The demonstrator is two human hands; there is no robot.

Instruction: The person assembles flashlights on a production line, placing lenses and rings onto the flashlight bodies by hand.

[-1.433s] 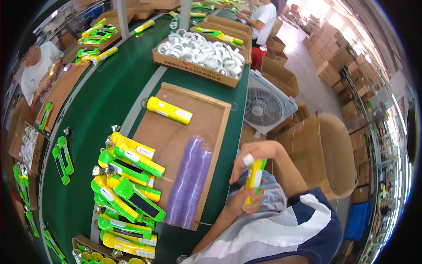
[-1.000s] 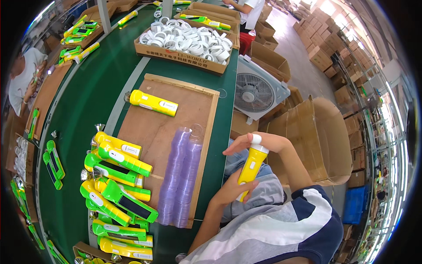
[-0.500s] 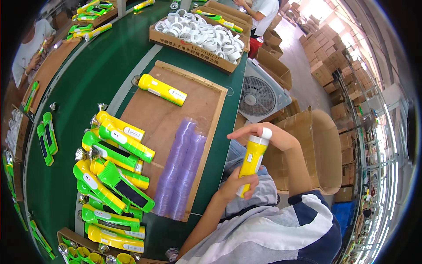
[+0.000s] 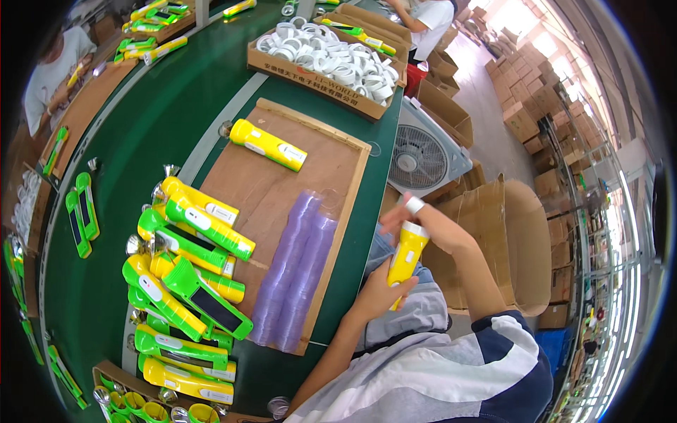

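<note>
Our right hand (image 4: 431,224) has lifted slightly, near one o'clock of the yellow flashlight (image 4: 407,257); its blurred grip we cannot tell. Our left hand (image 4: 377,290) clasps this flashlight.

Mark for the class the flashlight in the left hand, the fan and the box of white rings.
Held flashlight (image 4: 405,261): head view, yellow body.
Fan (image 4: 417,159): head view, round front grille.
Box (image 4: 317,83): head view, front cardboard wall.

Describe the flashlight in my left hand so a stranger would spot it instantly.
Find the green worktop and look just past its right edge. There your left hand grips a yellow flashlight by its lower end, its head near your right hand. Unlike the piled flashlights at left, with silver reflectors showing, this one has a white-rimmed head.
</note>
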